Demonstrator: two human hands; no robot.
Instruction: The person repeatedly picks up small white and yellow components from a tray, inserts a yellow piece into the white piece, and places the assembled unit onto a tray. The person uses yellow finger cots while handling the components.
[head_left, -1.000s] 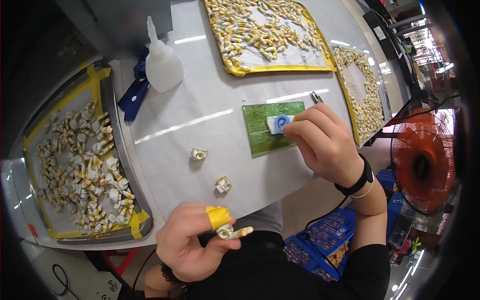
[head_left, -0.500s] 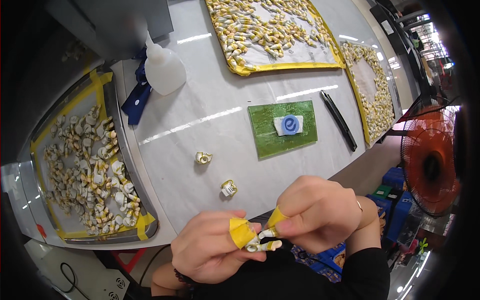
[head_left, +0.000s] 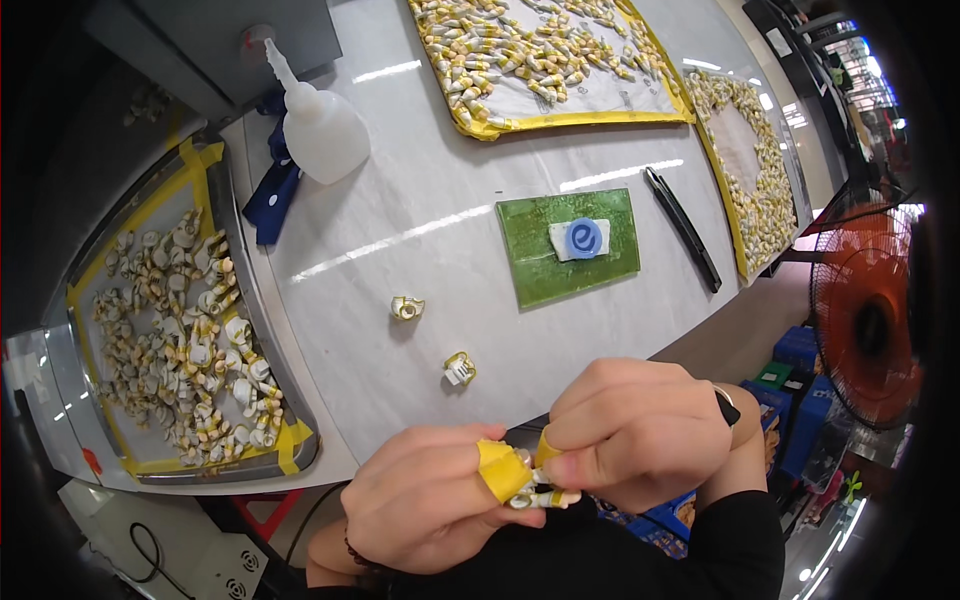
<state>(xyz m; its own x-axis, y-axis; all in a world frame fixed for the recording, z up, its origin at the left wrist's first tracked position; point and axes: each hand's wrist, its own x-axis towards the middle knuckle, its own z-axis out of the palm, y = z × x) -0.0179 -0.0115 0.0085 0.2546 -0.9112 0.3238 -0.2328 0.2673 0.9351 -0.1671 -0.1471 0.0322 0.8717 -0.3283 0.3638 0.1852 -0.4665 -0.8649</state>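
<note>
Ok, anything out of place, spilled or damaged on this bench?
Nothing spilled or broken. Two small parts lie loose on the white table, outside the trays. The left tray has torn-looking yellow tape at its near corner. Both hands, left hand and right hand, hold one small part.

Both hands hide most of the small part they pinch.

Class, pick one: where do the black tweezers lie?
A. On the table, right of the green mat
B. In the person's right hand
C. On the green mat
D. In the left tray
A: the black tweezers lie on the white table just right of the green mat, untouched by either hand.
</note>
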